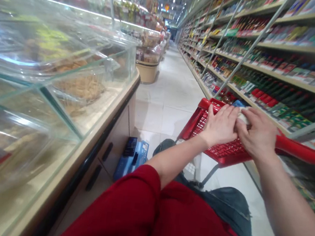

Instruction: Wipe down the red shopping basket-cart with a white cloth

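My left hand (221,124) lies palm down across the red shopping cart handle (302,148), its fingers bent over the bar. Close beside it, my right hand (258,132) curls over the same handle, thumb toward the left hand. Between the two hands shows a small white piece (243,117); whether it is part of the handle or a separate item I cannot tell. Below and ahead of the hands is the red mesh cart basket (224,149). Inside it, some blue and dark reddish goods are partly visible beyond my fingers.
Along the left runs a glass-sided display counter (135,78) with packaged food. Blue boxes (133,156) stand on the floor against its cabinet. Stocked shelves (292,68) line the right side. A tiled aisle (175,78) stretches ahead, past a beige display stand (147,70).
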`<state>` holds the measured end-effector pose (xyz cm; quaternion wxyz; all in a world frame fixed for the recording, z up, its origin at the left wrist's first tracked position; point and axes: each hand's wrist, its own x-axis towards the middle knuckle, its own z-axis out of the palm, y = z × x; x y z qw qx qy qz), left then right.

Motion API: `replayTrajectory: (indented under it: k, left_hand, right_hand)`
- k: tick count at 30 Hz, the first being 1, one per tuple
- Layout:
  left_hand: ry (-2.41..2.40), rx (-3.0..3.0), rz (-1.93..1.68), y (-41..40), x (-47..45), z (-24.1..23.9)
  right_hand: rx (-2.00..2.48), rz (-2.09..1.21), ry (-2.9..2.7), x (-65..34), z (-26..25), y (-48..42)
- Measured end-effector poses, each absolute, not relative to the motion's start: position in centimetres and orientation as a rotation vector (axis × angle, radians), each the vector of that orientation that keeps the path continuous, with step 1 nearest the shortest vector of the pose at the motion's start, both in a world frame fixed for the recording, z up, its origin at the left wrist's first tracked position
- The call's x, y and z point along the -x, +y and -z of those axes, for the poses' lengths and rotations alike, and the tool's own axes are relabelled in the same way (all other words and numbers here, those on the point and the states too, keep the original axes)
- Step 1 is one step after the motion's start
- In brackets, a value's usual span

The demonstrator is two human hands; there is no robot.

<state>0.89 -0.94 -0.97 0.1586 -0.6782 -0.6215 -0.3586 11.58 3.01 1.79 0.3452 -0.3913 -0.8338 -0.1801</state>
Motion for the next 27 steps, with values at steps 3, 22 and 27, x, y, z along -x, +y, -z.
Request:
replayTrajectory:
  k: [3,22,27]
  left_hand:
    - [-1.740,1.955,0.985,-1.2,0.0,1.6]
    - [-1.783,1.844,1.035,-1.2,-0.4,2.1]
    - [-1.779,1.834,1.066,-1.6,0.1,2.2]
  right_hand:
    - [1.043,0.552,-2.117,-11.5,-1.1,3.4]
    - [0.904,0.720,-1.977,-17.0,0.8,5.5]
    - [0.986,0.669,-1.869,-21.3,1.6,6.0]
